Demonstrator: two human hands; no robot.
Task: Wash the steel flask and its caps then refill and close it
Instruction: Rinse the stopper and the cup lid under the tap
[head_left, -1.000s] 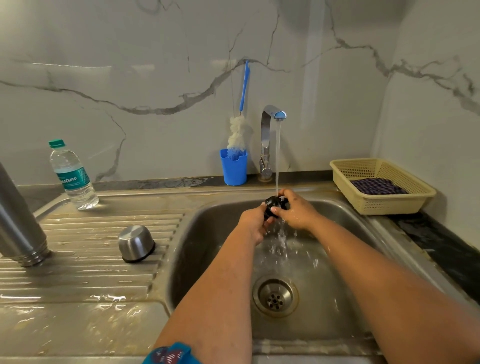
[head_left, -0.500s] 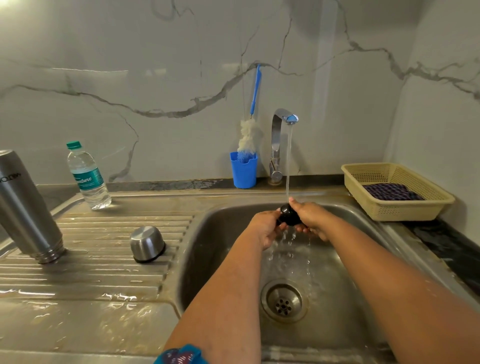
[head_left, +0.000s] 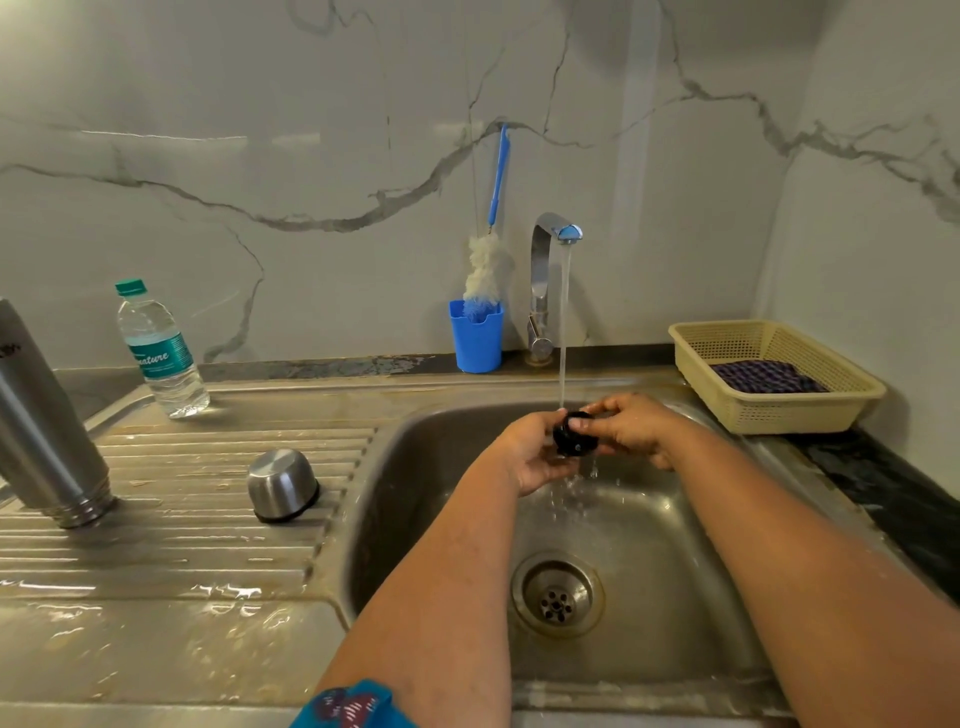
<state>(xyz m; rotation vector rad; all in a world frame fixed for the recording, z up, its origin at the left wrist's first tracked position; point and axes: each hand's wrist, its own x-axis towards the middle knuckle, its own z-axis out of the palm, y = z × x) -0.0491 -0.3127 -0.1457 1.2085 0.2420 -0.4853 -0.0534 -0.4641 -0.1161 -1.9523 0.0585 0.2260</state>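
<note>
A small black inner cap (head_left: 574, 441) is under the running stream from the tap (head_left: 550, 244), over the sink (head_left: 675, 597). My left hand (head_left: 535, 452) cups the cap from the left and below. My right hand (head_left: 631, 428) grips it from the right, thumb across its top. The steel flask (head_left: 47, 431) stands mouth-down on the wet draining board at the far left. A steel outer cap (head_left: 283, 483) sits upside down on the board, between the flask and the sink.
A plastic water bottle (head_left: 161, 353) stands at the back left of the board. A blue holder (head_left: 475, 338) with a bottle brush (head_left: 485, 270) is beside the tap. A beige basket (head_left: 774, 374) with a dark cloth sits at the right, near the wall.
Both hands have kept the black cap under the water and turned it a little. The view has shifted, so the flask sits further into the frame.
</note>
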